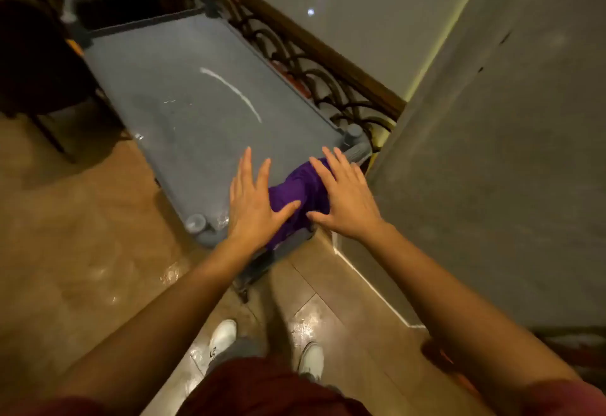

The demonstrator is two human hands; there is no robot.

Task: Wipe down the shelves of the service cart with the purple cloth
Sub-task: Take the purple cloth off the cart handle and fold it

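Observation:
The grey service cart point(183, 94) stands in front of me, its top shelf bare except for a curved white streak point(231, 88). The purple cloth point(303, 186) is draped over the cart's near handle. My left hand point(254, 204) hovers flat with fingers spread, its thumb over the cloth's left side. On the cloth's right side, my right hand point(344, 197) is also spread flat above the handle. Neither hand grips the cloth. The lower shelves are hidden under the top one.
A grey wall point(492, 153) rises close on the right. A wooden rail with black ironwork point(311, 68) runs behind the cart. A dark chair point(36, 65) stands at the left on the glossy tan floor point(82, 235). My white shoes point(223, 333) are below.

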